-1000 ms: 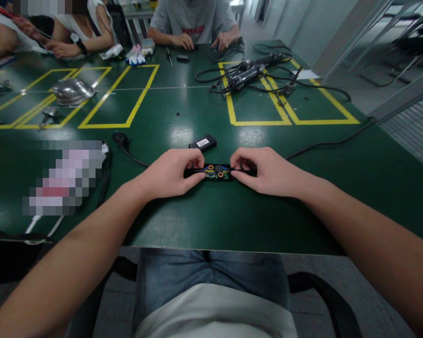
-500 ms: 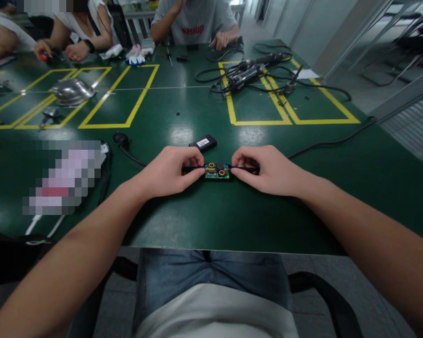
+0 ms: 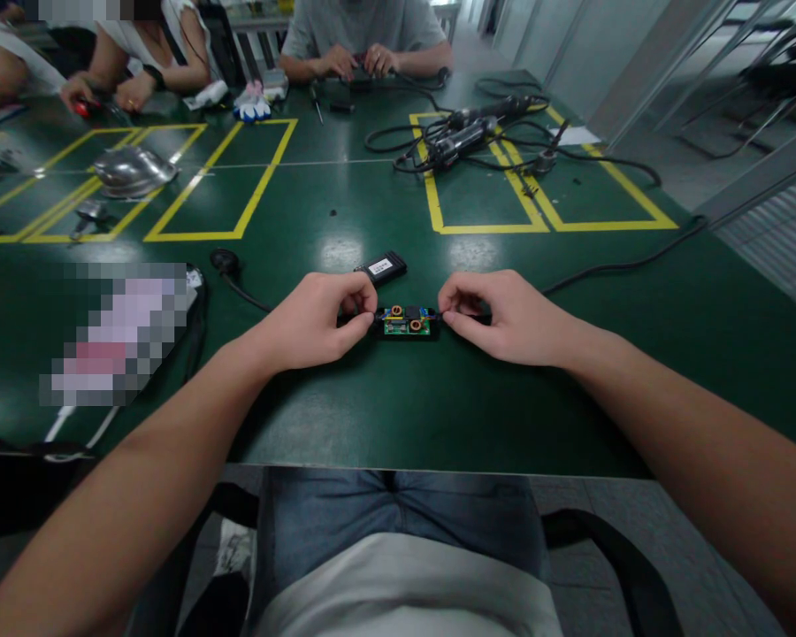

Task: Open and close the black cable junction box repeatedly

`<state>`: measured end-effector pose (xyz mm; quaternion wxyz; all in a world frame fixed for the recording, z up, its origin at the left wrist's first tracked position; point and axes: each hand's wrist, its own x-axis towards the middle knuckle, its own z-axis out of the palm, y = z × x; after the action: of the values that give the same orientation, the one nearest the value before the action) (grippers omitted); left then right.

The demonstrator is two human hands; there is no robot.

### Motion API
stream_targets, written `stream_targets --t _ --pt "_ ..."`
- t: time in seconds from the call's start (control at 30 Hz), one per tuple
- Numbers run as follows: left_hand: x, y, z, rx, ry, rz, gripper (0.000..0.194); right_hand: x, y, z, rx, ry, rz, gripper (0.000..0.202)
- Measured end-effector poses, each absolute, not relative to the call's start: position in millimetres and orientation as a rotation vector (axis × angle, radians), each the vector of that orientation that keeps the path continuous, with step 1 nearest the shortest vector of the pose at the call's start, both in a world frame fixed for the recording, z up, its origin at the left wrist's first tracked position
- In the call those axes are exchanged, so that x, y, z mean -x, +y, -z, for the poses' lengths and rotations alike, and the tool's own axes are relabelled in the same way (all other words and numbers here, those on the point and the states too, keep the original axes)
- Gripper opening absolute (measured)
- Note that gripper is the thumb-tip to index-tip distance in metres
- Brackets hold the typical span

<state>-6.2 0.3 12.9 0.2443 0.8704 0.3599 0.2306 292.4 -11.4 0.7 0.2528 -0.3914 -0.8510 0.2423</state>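
Observation:
A small green circuit board [image 3: 407, 325] with copper coils sits in a black case on the table in front of me. At its left end, my left hand [image 3: 325, 320] is closed in a pinch on the black power cord. My right hand [image 3: 494, 317] pinches the cord where it leaves the right end. Just behind the board lies a black case cover [image 3: 381, 267] with a white label. Beyond my left hand, the cord ends in a round black plug [image 3: 225, 262]. On the right the black cable [image 3: 610, 270] runs off to the table's far edge.
A blurred-out object [image 3: 116, 336] with white cables lies at left. Farther back are a metal bowl-shaped part [image 3: 134, 171], yellow tape rectangles [image 3: 195, 236] and black corded tools [image 3: 464, 141]. Across the table a person in grey [image 3: 364, 40] handles something small; others sit at left.
My hands have drawn slightly apart, showing more of the case ends. Across the table, the person in grey has brought both hands together.

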Motion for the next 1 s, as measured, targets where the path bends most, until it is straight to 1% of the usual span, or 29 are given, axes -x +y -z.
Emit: stream_targets --t 0.2,0.43,1.0 --pt "7 1 -13 -2.365 0.982 -0.568 0.010 -291 -12 -1 1.087 -2.345 -0.665 0.006" --pt "8 3 -12 -2.372 1.016 -0.536 0.011 -292 -11 0 1.101 -2.352 -0.676 0.006" --pt "14 11 -7 -2.385 0.964 -0.585 0.013 -298 -4 3 1.058 -2.265 -0.779 0.010"
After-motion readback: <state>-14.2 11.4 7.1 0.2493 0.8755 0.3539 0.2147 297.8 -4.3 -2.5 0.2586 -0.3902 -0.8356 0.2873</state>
